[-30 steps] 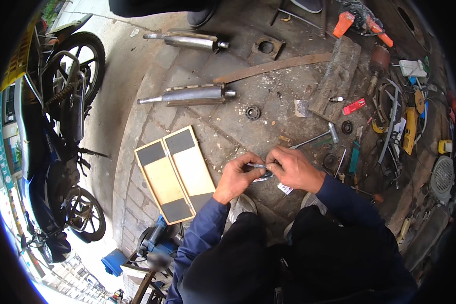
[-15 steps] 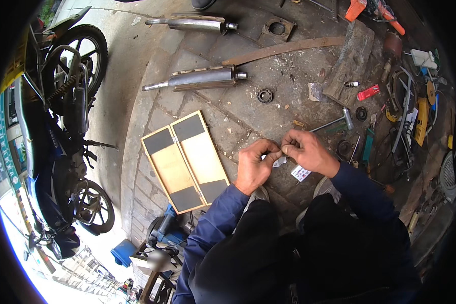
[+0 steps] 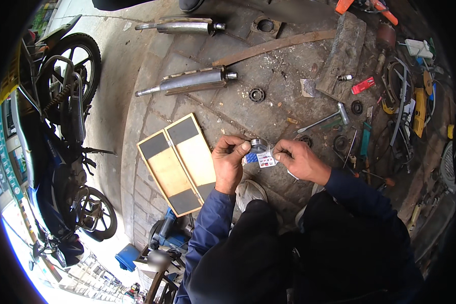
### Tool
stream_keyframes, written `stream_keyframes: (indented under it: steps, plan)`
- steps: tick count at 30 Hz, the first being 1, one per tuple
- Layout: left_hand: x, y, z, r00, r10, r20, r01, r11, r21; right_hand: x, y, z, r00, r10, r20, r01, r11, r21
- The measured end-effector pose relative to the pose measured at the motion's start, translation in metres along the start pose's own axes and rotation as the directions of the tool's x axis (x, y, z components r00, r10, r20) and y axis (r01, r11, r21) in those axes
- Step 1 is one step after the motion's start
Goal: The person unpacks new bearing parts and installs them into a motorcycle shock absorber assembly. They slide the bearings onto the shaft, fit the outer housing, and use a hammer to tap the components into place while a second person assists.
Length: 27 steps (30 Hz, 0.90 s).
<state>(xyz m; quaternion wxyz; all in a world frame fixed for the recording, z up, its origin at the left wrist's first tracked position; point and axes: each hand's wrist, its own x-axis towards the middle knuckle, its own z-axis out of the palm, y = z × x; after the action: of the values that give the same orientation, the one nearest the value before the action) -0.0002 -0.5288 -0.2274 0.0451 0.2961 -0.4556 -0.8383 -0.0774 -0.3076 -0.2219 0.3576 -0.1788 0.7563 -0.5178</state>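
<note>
My left hand pinches a shiny metal bearing between thumb and fingers, its round side showing. Close on the right, my right hand has thumb and forefinger pressed together at the edge of what looks like clear plastic film beside the bearing. Just below the bearing, between the hands, is a small white and blue printed carton; whether it is held or lies on the ground I cannot tell. A white edge shows under my right palm.
An open wooden case with dark foam pads lies left of my hands. Farther off are two mufflers, a loose bearing and a rusty metal strip. A hammer and scattered tools lie right. A motorcycle stands far left.
My hands, close together before, have moved apart. The bearing has come into sight in my left hand. The printed carton between the hands shows more now. The view has shifted slightly.
</note>
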Motion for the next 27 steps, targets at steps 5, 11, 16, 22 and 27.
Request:
stream_keyframes:
  steps: [5,11,16,22,27]
  plan:
    - [-0.001,0.003,-0.007,0.996,-0.060,0.067,0.061,0.998,-0.015,0.013,-0.018,-0.023,0.970,-0.111,-0.218,0.076,0.983,-0.165]
    - [0.006,0.016,0.005,0.974,-0.055,0.221,0.022,0.989,0.149,0.036,-0.036,-0.046,0.992,-0.121,0.028,0.121,0.992,0.019]
    - [0.009,0.026,0.013,0.968,-0.098,0.233,0.017,0.944,0.329,0.037,-0.026,-0.043,0.955,0.014,0.297,-0.054,0.991,0.126]
    - [0.008,0.019,0.014,0.962,-0.186,0.202,0.109,0.935,0.339,0.031,-0.018,-0.038,0.935,0.111,0.337,-0.170,0.974,0.152]
    - [0.008,0.017,0.007,0.896,-0.368,0.249,0.324,0.924,0.202,0.020,-0.020,-0.035,0.913,0.268,0.307,-0.387,0.805,0.449]
